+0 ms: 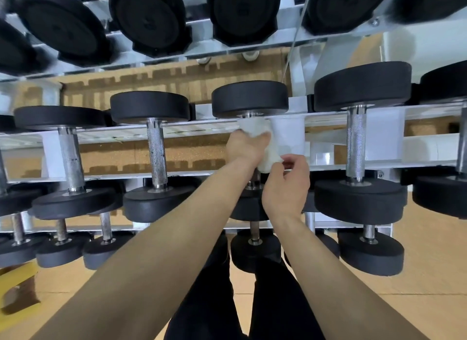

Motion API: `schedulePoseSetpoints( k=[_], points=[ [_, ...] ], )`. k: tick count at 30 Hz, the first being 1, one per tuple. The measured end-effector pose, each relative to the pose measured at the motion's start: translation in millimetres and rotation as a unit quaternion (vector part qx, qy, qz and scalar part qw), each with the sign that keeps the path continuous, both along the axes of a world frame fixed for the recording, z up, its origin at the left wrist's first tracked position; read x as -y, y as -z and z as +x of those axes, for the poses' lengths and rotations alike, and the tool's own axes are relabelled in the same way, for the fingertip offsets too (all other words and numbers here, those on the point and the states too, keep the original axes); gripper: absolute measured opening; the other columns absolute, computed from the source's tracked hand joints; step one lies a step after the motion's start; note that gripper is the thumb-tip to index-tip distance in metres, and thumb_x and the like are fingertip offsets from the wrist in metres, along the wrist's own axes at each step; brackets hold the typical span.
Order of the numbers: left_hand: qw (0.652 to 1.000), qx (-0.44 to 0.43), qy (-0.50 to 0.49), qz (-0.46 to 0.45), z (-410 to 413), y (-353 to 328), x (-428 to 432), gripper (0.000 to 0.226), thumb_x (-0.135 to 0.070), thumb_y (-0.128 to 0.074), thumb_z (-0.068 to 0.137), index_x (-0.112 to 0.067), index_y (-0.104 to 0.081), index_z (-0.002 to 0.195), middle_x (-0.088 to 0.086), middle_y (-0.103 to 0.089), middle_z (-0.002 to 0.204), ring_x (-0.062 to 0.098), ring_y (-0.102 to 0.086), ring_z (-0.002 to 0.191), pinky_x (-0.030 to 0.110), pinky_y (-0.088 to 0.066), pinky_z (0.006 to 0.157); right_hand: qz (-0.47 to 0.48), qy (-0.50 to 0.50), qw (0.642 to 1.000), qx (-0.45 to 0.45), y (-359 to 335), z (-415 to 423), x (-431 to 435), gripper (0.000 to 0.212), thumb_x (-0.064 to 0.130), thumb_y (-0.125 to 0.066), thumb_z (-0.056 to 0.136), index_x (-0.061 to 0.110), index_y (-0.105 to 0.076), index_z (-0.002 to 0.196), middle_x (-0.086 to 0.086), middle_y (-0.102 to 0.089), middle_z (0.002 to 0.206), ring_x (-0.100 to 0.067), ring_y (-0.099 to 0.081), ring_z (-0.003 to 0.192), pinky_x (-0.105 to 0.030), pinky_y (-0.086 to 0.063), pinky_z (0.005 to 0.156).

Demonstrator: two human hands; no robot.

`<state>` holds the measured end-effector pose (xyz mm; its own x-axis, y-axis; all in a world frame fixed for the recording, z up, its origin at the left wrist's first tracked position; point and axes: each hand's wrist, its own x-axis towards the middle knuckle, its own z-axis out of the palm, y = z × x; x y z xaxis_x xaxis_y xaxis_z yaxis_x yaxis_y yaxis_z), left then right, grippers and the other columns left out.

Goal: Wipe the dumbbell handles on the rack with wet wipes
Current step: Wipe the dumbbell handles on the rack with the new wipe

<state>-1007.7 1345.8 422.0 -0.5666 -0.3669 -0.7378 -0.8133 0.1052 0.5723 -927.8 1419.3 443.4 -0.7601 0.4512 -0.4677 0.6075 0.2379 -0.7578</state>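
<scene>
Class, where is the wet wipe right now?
Head view, centre: the wet wipe wraps a middle-row dumbbell handle, gripped by the left hand, its lower end pinched by the right hand.

Head view, steeply down (close) onto rack

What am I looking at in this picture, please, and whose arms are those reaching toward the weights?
This is one picture from a camera worn on a person's head, looking down at their own bare arms. No machine is involved. In front stands a white rack holding black dumbbells in rows. The left hand grips a white wipe wrapped round the handle of the middle dumbbell. The right hand pinches the wipe's lower end. Below are the person's dark trousers and a tan floor.
</scene>
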Motion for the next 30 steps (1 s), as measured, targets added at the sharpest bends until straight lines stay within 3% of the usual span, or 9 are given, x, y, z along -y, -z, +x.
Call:
schedulePoseSetpoints(
  k=[2,5,8,10,12,16,20,24,30],
  points=[
    [0.999,-0.036,-0.037,0.012,-16,-4,-2,0.032,-0.035,-0.08,0.084,-0.016,-0.06,0.102,-0.001,-0.066,0.096,0.021,-0.066,0.094,0.026,-0.051,0.087,0.001,0.002,1.0,0.002,1,0,0,0.013,0.018,-0.052,0.095,0.023,-0.055,0.106,0.001,-0.061,0.109,-0.015,-0.061,0.087,-0.044,-0.055,0.084],
    [0.985,-0.042,-0.045,0.16,-17,0,12,0.042,-0.037,-0.084,0.075,-0.012,-0.067,0.104,0.004,-0.073,0.091,0.029,-0.072,0.096,0.039,-0.059,0.091,0.001,0.007,1.0,0.0,2,0,0,0.013,0.017,-0.053,0.094,0.022,-0.056,0.106,0.002,-0.061,0.109,-0.015,-0.061,0.087,-0.043,-0.055,0.085],
    [0.95,0.002,-0.032,0.309,-7,-2,24,0.019,-0.032,-0.072,0.09,-0.013,-0.069,0.089,0.003,-0.071,0.07,0.023,-0.071,0.07,0.031,-0.06,0.065,0.002,0.002,1.0,0.0,2,0,0,0.015,0.017,-0.052,0.094,0.023,-0.057,0.106,0.004,-0.061,0.107,-0.014,-0.061,0.088,-0.041,-0.055,0.085],
    [0.943,0.029,-0.022,0.33,-2,-2,28,0.025,-0.028,-0.062,0.098,-0.015,-0.065,0.077,-0.001,-0.065,0.059,0.013,-0.064,0.052,0.022,-0.052,0.05,0.001,0.0,1.0,0.004,1,1,0,0.015,0.017,-0.052,0.094,0.023,-0.057,0.106,0.004,-0.06,0.108,-0.015,-0.062,0.088,-0.041,-0.055,0.085],
    [0.937,0.047,0.01,0.346,6,3,34,0.024,-0.029,-0.063,0.098,-0.015,-0.066,0.079,-0.002,-0.064,0.063,0.012,-0.063,0.052,0.023,-0.051,0.049,0.0,-0.002,1.0,0.006,1,0,0,0.015,0.017,-0.052,0.094,0.022,-0.057,0.107,0.003,-0.06,0.108,-0.014,-0.061,0.089,-0.04,-0.055,0.085],
    [0.947,0.069,0.093,0.3,27,13,42,0.039,-0.029,-0.074,0.089,-0.007,-0.066,0.12,0.008,-0.077,0.1,0.021,-0.074,0.089,0.031,-0.057,0.071,0.003,-0.008,1.0,0.007,2,0,-1,0.015,0.017,-0.051,0.094,0.021,-0.058,0.106,0.003,-0.061,0.108,-0.014,-0.06,0.089,-0.037,-0.053,0.083],
    [0.969,0.023,0.145,0.2,33,15,41,0.042,-0.031,-0.076,0.088,-0.011,-0.068,0.123,0.005,-0.077,0.109,0.021,-0.072,0.104,0.037,-0.055,0.095,0.004,-0.009,1.0,0.003,3,0,-1,0.013,0.018,-0.052,0.095,0.019,-0.058,0.106,0.003,-0.061,0.107,-0.009,-0.059,0.089,-0.029,-0.047,0.079],
    [0.989,-0.031,0.115,0.089,26,3,30,0.033,-0.025,-0.078,0.087,-0.011,-0.067,0.115,0.005,-0.074,0.103,0.02,-0.071,0.096,0.035,-0.058,0.081,0.008,-0.008,1.0,-0.002,4,0,-1,0.013,0.016,-0.051,0.094,0.019,-0.058,0.104,0.003,-0.062,0.106,-0.01,-0.058,0.089,-0.028,-0.047,0.079],
    [0.993,-0.07,-0.03,0.089,17,-1,13,0.038,-0.036,-0.072,0.091,-0.013,-0.062,0.12,0.004,-0.074,0.106,0.023,-0.072,0.095,0.045,-0.059,0.089,0.014,-0.017,1.0,-0.013,5,1,-2,0.012,0.017,-0.051,0.096,0.018,-0.057,0.106,0.001,-0.062,0.106,-0.016,-0.059,0.089,-0.03,-0.048,0.077]
  ],
)
